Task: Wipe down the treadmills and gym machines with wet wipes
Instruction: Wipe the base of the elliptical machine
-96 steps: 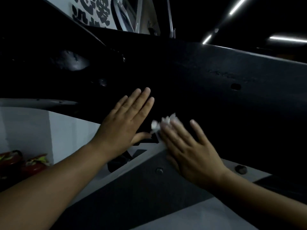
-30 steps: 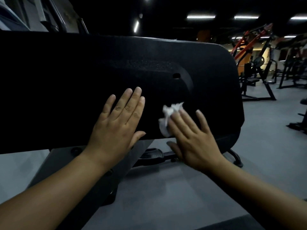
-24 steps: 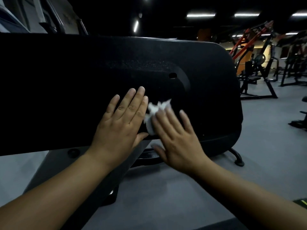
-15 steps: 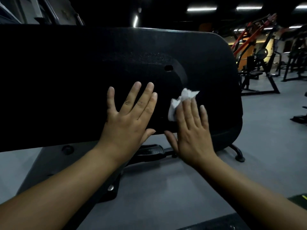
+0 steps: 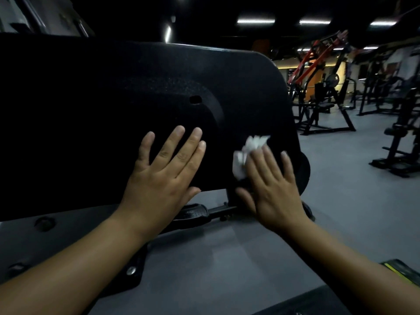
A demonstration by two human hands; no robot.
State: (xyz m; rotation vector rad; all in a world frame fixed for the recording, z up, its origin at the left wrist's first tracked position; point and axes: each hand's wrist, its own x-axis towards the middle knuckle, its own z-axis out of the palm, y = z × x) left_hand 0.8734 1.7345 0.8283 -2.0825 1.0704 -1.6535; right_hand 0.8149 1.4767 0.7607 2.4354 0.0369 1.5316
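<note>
— Near the right edge of the machine's black cover (image 5: 91,105), low down, I have the wet wipe (image 5: 246,147): white, crumpled, pinned against the cover under the fingers of my right hand (image 5: 272,189).

— Are you gripping it?

— Pressing, rather. The fingers lie straight and slightly spread over it, and the thumb points out to the left below the cover's lower edge. Bunched folds of the wipe stick out above and to the left of the fingertips. On my feed that hand is a little blurred.

— And the other hand?

— My left hand (image 5: 159,178) lies flat on the same cover, left of the wipe and apart from it. Its fingers are straight, its thumb sits at the cover's lower edge, and it holds nothing.

— Anything else on the cover?

— A small oval hole (image 5: 195,99) above the left hand's fingertips, next to a curved raised ridge.

— Below it?

— A black pedal (image 5: 193,214) shows under the lower edge, between my two wrists. Left of that is the grey frame (image 5: 68,235) with a bright bolt (image 5: 131,271). A grey floor (image 5: 341,201) runs off to the right, where an orange-framed machine (image 5: 318,55) and dark racks stand well apart from us under strip lights (image 5: 255,20).
</note>
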